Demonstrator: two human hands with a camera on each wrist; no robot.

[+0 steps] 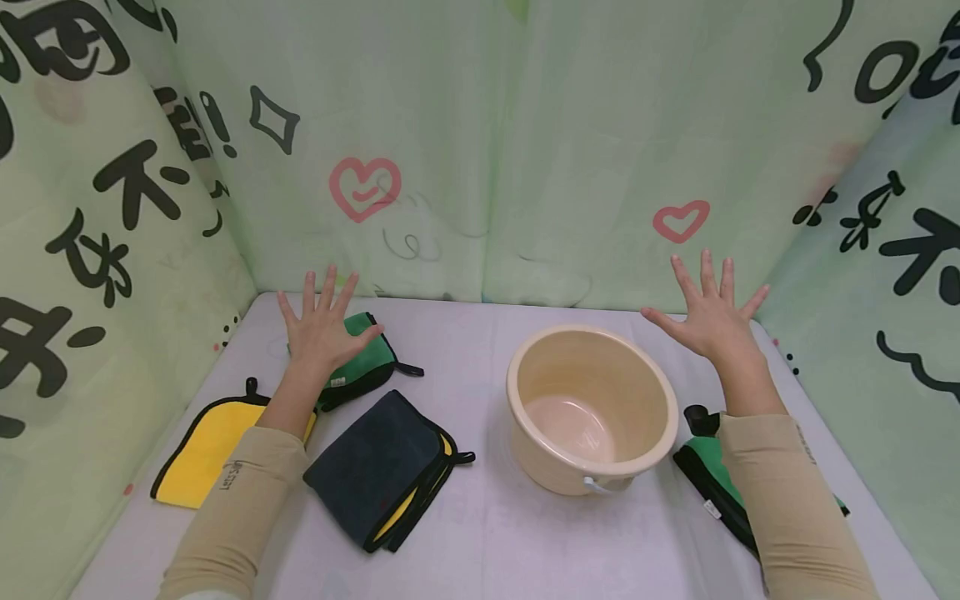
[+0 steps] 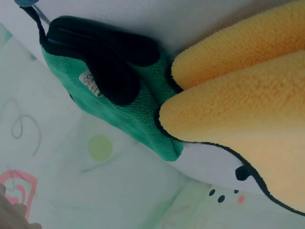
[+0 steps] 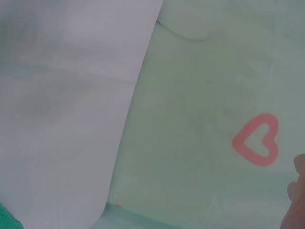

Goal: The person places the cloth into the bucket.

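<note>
My left hand is held up with fingers spread, overlapping a folded green cloth with black edging in the head view. Under that forearm lies a folded yellow cloth, seen large in the left wrist view beside the green cloth. A dark navy cloth with a yellow inner side lies folded nearer the middle. My right hand, fingers likewise spread and holding nothing, appears beyond a beige bucket. Another green cloth with black edging is partly hidden beneath the right forearm.
The table has a pale lilac cover. Light green curtains with black lettering and red hearts enclose its back and both sides. A white handle piece shows at the bucket's front. Loops stick out from the cloths' corners.
</note>
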